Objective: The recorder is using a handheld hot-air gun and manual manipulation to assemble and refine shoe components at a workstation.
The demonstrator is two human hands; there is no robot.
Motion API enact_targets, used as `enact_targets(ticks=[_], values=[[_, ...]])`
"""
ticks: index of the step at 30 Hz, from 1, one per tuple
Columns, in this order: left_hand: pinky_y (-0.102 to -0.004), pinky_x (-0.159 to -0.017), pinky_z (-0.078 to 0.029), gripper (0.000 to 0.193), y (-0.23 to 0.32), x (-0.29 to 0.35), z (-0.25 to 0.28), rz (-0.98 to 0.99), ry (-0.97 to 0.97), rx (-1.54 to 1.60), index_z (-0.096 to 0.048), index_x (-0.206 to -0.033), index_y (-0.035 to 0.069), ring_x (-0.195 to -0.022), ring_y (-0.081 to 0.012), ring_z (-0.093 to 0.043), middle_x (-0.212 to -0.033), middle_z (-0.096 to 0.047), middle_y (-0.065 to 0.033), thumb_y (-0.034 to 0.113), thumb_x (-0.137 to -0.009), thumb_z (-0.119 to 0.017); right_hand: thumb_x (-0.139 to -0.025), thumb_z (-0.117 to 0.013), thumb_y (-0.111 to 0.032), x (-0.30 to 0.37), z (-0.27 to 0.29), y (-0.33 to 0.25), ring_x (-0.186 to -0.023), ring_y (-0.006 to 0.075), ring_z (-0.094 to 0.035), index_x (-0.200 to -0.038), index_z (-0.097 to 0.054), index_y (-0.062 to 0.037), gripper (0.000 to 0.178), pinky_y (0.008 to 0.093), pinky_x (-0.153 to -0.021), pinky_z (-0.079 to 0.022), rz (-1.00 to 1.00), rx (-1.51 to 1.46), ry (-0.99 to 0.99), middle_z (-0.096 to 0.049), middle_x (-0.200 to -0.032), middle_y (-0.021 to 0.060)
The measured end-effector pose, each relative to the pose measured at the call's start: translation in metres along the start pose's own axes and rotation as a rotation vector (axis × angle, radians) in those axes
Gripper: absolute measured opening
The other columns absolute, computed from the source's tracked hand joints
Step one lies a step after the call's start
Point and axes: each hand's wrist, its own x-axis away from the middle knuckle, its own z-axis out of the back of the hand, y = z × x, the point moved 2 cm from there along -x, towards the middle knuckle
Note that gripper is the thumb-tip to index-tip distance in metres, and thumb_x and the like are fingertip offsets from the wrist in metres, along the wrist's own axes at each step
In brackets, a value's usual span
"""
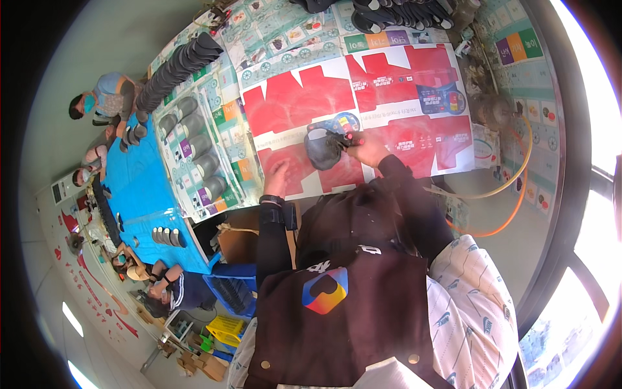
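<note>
Dark apron [337,311] filled foreground; left hand [278,176] lay flat and empty, pinning red cardboard sheet [298,104]; right hand [366,148] clamped a red-tipped tool [342,138] against grey shoe piece [321,148].

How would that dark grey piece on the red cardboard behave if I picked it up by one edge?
The dark grey piece looks thin and curved, so it would probably flex or droop. It seems light, judging by the tall stacks of similar pieces. Lying flat on the red cardboard sheet, it should slide, not roll.

Bright daylight, window glare blown out at right, fisheye-bent edges, dark rim
</note>
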Motion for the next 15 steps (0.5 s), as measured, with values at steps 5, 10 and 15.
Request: enact_targets(ticks=[5,10,15], values=[[-0.0285,-0.079,-0.052,0.026,-0.003,-0.003,-0.001,0.01,0.014,-0.025,-0.066,-0.122,0.009,-0.098,-0.0176,-0.072,-0.115,-0.072,-0.0052,0.024,-0.1,-0.068,-0.083,-0.072,-0.022,-0.002,-0.003,-0.002,-0.09,0.0262,-0.07,-0.118,-0.071,-0.0034,0.04,0.0358,-0.085,-0.054,0.022,-0.102,-0.099,-0.075,-0.099,0.0157],[-0.0269,-0.075,-0.051,0.028,-0.006,-0.01,-0.003,-0.003,0.002,0.019,-0.066,-0.121,0.007,-0.098,-0.0158,-0.072,-0.113,-0.072,-0.0048,0.024,-0.099,-0.07,-0.081,-0.071,-0.023,0.0,-0.013,0.004,-0.089,0.0293,-0.071,-0.116,-0.071,-0.0048,0.039,0.039,-0.083,-0.054,0.034,-0.053,-0.181,-0.075,-0.096,0.0173],[-0.0297,-0.08,-0.055,0.031,-0.011,-0.027,-0.007,-0.081,0.031,-0.189,-0.067,-0.121,0.005,-0.095,-0.0164,-0.072,-0.109,-0.073,-0.0063,0.026,-0.098,-0.072,-0.081,-0.066,-0.026,0.002,-0.008,0.011,-0.094,0.0391,-0.07,-0.115,-0.072,-0.0087,0.038,0.0446,-0.083,-0.054,0.095,0.187,-0.175,-0.072,-0.098,0.0244]])
